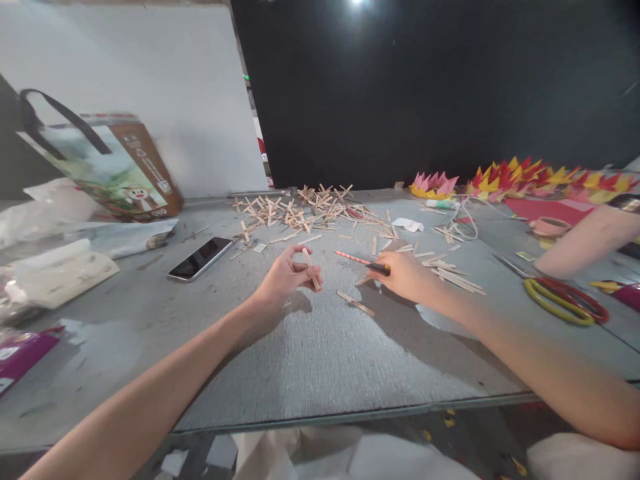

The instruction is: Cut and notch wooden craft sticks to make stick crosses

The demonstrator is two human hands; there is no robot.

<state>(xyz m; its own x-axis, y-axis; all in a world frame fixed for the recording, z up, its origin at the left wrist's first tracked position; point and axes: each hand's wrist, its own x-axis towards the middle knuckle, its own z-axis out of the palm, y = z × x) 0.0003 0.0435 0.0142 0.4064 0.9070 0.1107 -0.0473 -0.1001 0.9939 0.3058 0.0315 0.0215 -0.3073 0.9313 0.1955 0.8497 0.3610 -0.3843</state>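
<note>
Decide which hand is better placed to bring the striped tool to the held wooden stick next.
Probably the right hand: it grips the striped tool, whose tip points toward the left hand. The left hand seems less suited, being occupied with the wooden stick.

Pale wooden stick (312,269) is leaning steeply in left hand (289,273); slim pink-patterned tool (354,259), dark at near end, is pointing left from right hand (403,275)

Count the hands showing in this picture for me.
2: the bare left hand, holding a flat, pale wooden stick, and the bare right hand, holding a slim, black-handled, red-patterned tool, both over the grey table. Others may be hidden.
</note>
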